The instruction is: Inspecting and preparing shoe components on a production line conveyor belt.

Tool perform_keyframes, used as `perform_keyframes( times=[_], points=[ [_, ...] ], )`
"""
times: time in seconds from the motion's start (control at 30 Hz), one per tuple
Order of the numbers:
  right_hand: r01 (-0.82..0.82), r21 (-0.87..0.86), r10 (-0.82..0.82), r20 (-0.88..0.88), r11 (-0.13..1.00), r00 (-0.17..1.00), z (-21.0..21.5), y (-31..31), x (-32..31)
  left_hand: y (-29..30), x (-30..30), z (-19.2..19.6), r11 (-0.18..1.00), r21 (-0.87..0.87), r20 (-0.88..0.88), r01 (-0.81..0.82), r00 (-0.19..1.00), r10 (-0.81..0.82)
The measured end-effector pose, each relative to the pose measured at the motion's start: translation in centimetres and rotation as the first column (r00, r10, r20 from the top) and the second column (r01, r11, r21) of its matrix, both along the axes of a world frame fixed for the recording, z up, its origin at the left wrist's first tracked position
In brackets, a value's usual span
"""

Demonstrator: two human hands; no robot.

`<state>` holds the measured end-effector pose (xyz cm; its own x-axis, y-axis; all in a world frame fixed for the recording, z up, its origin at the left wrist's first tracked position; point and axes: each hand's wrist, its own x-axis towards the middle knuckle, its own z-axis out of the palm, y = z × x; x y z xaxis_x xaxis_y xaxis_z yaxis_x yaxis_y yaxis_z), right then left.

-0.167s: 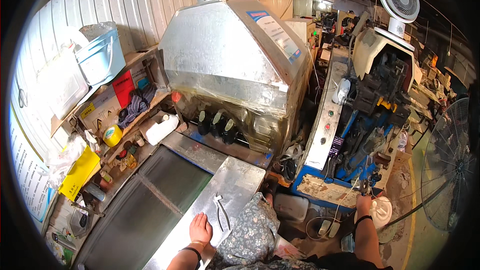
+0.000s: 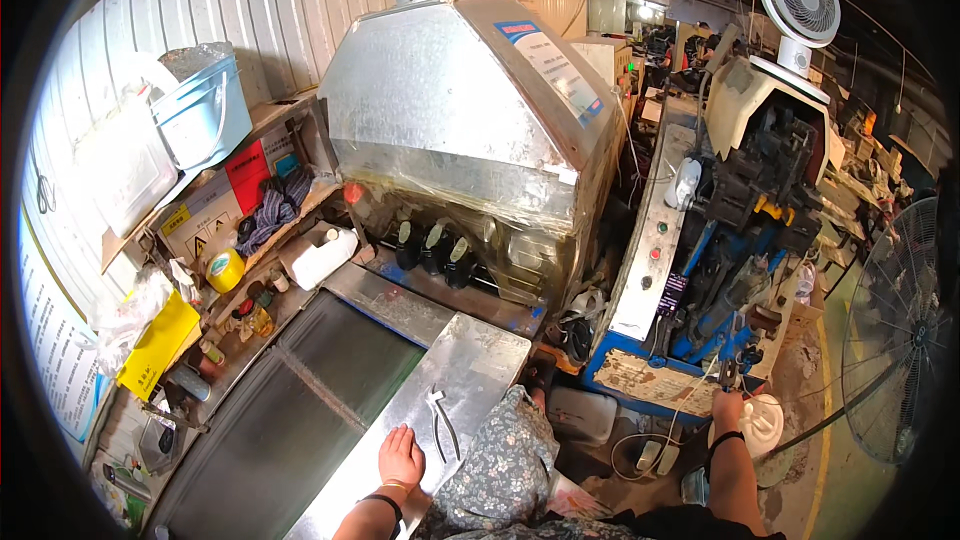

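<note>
My left hand [image 2: 401, 458] lies flat on a bare metal tabletop [image 2: 478, 345], its fingers stretched out and slightly apart. Just to its right, a pair of metal pincers [image 2: 443, 427] rests on the same surface, untouched. At the near end of a blue-framed machine [image 2: 655, 370], my right hand [image 2: 729, 407] is closed around a small dark part. The fingers hide most of that part, so I cannot make out what it is. Beside this wrist stands a white plastic tub or lid [image 2: 762, 422].
A dark conveyor belt [image 2: 330, 380] runs left of the tabletop, below a sheet-metal hood [image 2: 440, 90] with several black shoe-like items [image 2: 436, 250] under it. A cluttered shelf [image 2: 265, 315] lines the wall. Cables and a grey bin [image 2: 582, 415] lie by my legs; a caged fan [image 2: 905, 330] stands right.
</note>
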<state>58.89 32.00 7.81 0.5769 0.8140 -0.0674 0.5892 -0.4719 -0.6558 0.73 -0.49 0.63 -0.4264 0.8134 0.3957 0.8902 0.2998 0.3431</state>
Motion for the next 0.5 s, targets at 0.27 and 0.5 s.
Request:
perform_keyframes(
  times=[0.27, 0.5],
  points=[
    [0.038, -0.113, -0.045, -0.053, 0.993, 0.998, -1.9, 1.3, 1.3, 0.1, 0.0, 0.0, 1.0, 0.008, -0.001, 0.003, 1.0, -0.003],
    [-0.002, -0.134, 0.0, -0.016, 0.991, 1.0, -1.2, 0.9, 1.0, 0.0, -0.1, 0.0, 1.0, 0.008, -0.001, 0.003, 1.0, -0.003]
  ],
)
